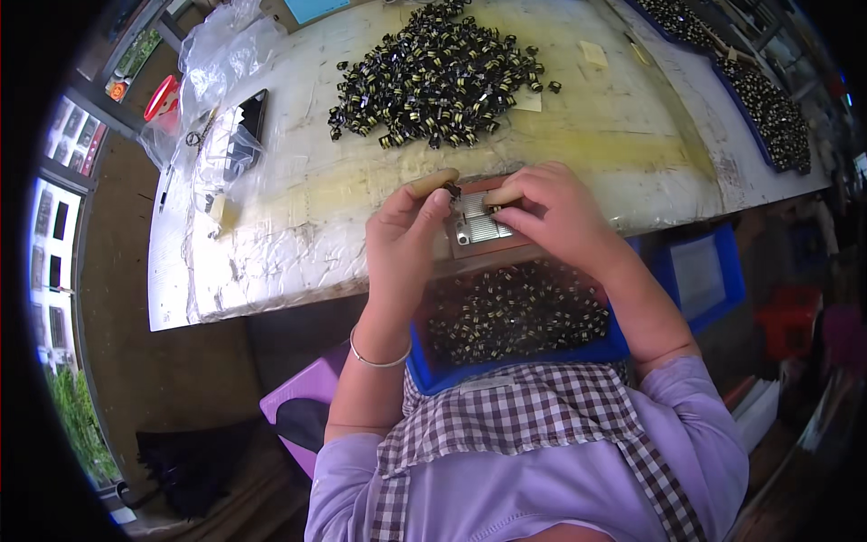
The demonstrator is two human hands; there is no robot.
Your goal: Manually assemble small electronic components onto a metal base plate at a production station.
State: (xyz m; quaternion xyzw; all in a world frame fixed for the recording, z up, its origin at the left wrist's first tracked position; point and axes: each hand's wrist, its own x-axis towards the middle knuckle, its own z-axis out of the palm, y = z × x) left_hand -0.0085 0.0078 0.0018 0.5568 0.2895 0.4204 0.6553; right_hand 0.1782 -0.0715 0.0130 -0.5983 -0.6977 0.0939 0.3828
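Observation:
My left hand (402,230) is closed in a pinch at the left side of a slotted metal plate (489,229). Between its thumb and index fingertip sits a small dark part (454,191). My right hand (564,217) reaches over the plate from the right, thumb and index finger pinching a small black-and-yellow part (494,210) just above the slots. Tan covers wrap the index fingertips. Under the metal plate lies a reddish-brown board (492,250) at the table's near edge. A big heap of black-and-yellow parts (433,81) lies farther back.
A blue tray (423,372) full of similar small parts rests at my lap, below the table edge. More filled blue trays (768,113) stand at the far right. Plastic bags (221,50), a dark flat device (248,126) and a red container (163,101) sit on the left.

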